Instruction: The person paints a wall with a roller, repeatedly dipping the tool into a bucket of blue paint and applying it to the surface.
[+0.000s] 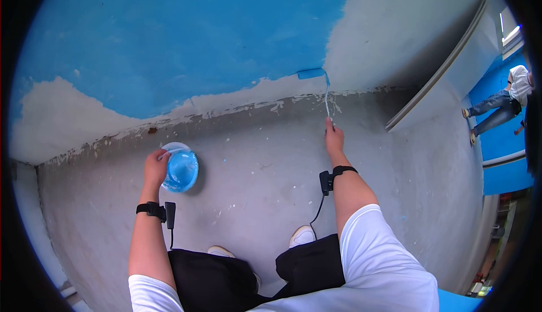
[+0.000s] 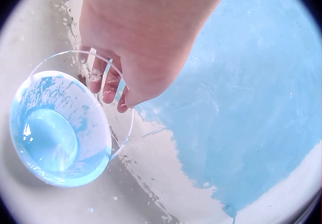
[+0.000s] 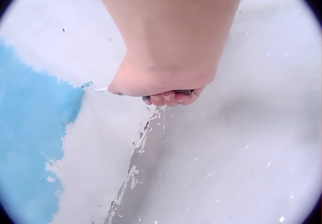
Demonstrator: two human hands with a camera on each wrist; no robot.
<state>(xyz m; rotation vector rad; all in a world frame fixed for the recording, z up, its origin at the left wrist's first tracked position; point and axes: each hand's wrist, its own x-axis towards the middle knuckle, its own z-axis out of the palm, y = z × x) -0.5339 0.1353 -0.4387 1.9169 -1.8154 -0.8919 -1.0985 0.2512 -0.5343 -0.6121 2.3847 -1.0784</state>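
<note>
My left hand (image 1: 155, 168) holds a small white bucket (image 2: 93, 113) by its thin hoop handle (image 2: 132, 126), fingers curled under it. Light blue paint (image 2: 50, 138) lies in the bottom of the bucket and streaks its inner wall. My right hand (image 1: 334, 140) grips the handle of a paint roller (image 1: 311, 73), held out in front of me. Its blue-coated sleeve lies against the wall (image 1: 197, 35) along the lower edge of the blue area. In the right wrist view the hand hides most of the roller, leaving part of its wire frame (image 3: 99, 88) visible.
Bare white wall (image 1: 389, 35) borders the blue paint at right, with an uneven strip below it. Paint specks dot the grey floor (image 1: 254, 159). A pale curved panel (image 1: 446, 63) stands at right; beyond it is another person (image 1: 502, 103).
</note>
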